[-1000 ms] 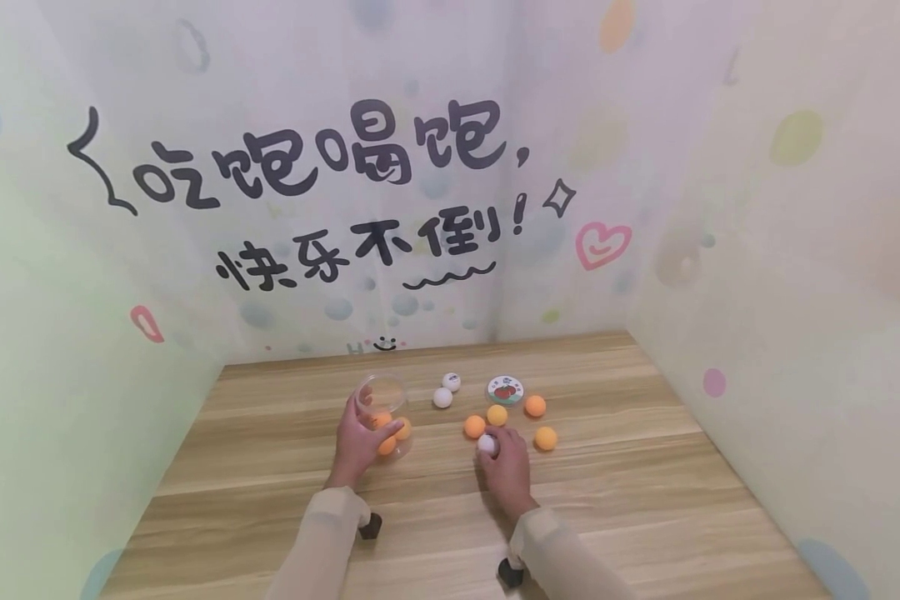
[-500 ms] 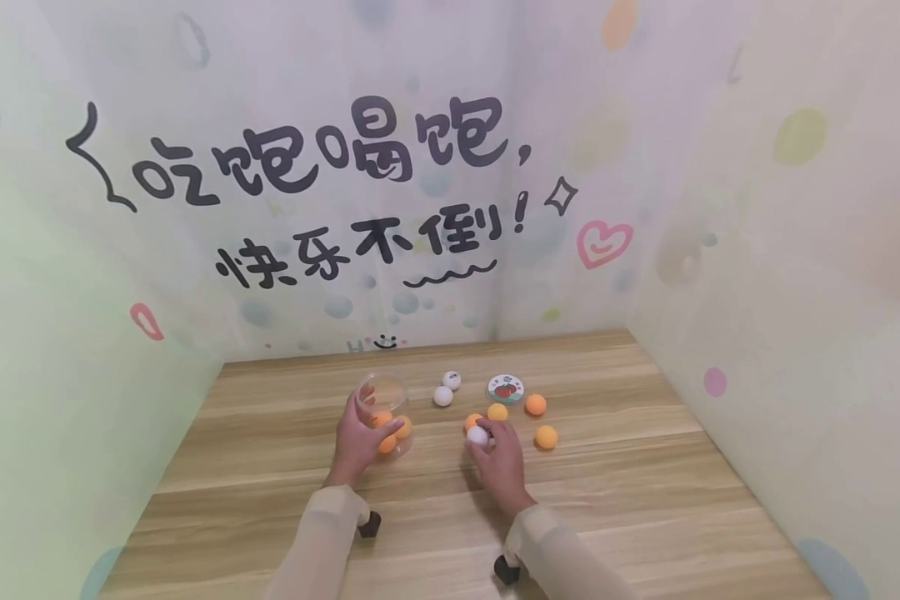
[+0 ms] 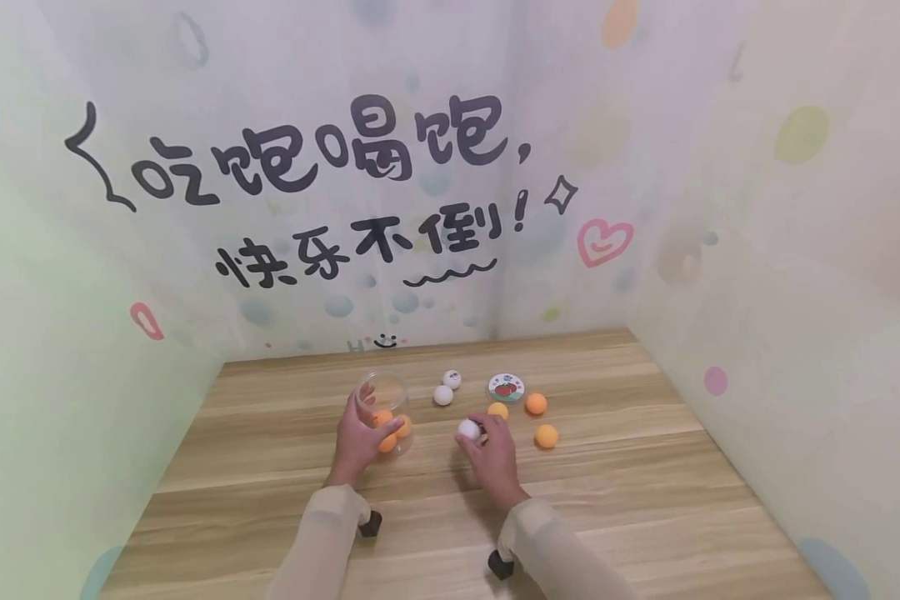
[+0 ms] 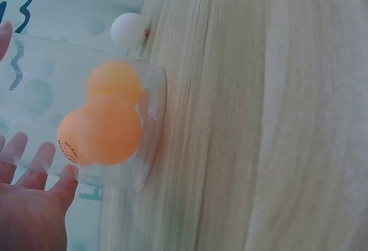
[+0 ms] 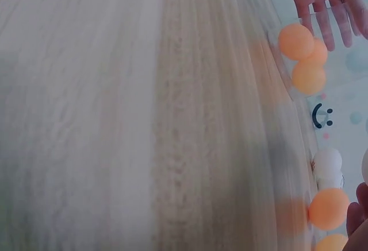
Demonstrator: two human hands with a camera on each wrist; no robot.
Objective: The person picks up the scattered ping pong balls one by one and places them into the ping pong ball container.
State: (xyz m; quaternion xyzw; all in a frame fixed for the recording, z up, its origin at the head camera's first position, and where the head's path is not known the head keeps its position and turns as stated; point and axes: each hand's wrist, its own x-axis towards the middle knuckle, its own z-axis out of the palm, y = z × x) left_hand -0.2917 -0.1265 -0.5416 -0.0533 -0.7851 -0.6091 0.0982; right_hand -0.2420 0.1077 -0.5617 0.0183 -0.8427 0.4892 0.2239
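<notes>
My left hand holds a clear plastic jar that stands upright with its top uncovered. Several fingers reach along the far wall, and the thumb lies on the near side. Orange ping-pong balls lie at the jar's bottom. To the right, my right hand pinches a white ping-pong ball between thumb and fingers, just above the table. That ball shows only as a sliver at the right wrist view's edge. An orange ball near this hand is hidden in the head view.
Two white balls sit between the jar and a round printed lid farther back. Yellow-orange balls lie right of my right hand, and another ball lies behind it. Printed walls surround the wooden table.
My right hand has moved left and slightly away from me with the white ball, toward the jar, and now covers one orange ball. The left hand and jar have stayed put.
</notes>
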